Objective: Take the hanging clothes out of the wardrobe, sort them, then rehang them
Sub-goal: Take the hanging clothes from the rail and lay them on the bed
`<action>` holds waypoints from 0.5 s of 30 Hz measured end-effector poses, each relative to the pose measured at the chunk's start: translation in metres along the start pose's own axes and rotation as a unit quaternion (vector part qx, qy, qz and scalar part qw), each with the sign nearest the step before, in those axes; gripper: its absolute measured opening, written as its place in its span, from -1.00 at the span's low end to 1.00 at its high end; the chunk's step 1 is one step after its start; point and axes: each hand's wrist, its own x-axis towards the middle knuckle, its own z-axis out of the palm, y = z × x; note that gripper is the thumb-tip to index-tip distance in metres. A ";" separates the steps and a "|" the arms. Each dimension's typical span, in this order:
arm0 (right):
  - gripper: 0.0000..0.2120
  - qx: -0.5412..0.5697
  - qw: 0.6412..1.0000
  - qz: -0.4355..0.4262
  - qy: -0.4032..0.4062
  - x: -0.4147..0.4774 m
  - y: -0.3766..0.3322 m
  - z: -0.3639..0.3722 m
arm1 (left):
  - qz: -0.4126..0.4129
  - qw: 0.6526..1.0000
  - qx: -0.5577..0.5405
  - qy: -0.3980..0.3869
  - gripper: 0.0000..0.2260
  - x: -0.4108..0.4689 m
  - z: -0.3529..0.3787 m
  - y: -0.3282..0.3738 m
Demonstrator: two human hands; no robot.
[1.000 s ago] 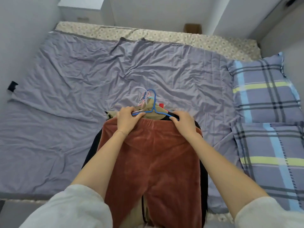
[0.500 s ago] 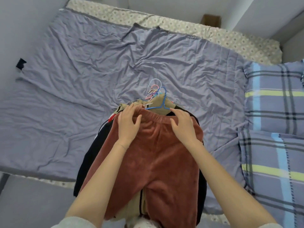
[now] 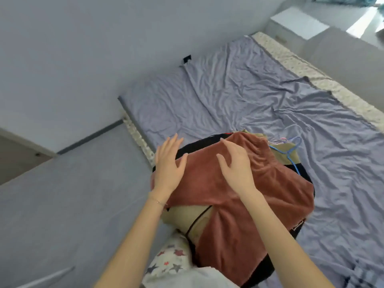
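Observation:
A pile of clothes lies at the near edge of the bed. On top are rust-brown velvet trousers (image 3: 245, 196), over a khaki garment (image 3: 187, 217) and a black garment (image 3: 305, 175). A blue hanger (image 3: 289, 151) and other hanger hooks stick out at the pile's far end. My left hand (image 3: 168, 165) lies flat with spread fingers on the left edge of the trousers. Fingers straight, my right hand (image 3: 234, 167) rests on the trousers near the waistband. Neither hand holds anything.
The bed's grey-blue sheet (image 3: 239, 96) is wrinkled and runs to the right. A patterned mattress edge (image 3: 332, 88) shows along the far side. Grey floor (image 3: 62, 204) lies on the left. A white nightstand (image 3: 295, 23) stands beyond the bed.
Both hands let go of the blue hanger and the waistband and now lie flat on the trousers. The view has swung left, so the pillows are gone from sight.

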 end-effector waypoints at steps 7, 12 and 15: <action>-0.58 0.041 0.972 -0.174 -0.153 -0.045 -0.126 0.081 | -0.148 0.973 0.048 0.173 -0.65 -0.113 -0.143 -0.061; -0.57 0.050 0.923 -0.289 -0.251 -0.105 -0.210 0.142 | -0.241 0.930 0.084 0.264 -0.64 -0.220 -0.219 -0.098; -0.55 0.062 0.884 -0.341 -0.313 -0.157 -0.266 0.184 | -0.298 0.897 0.097 0.312 -0.61 -0.290 -0.253 -0.114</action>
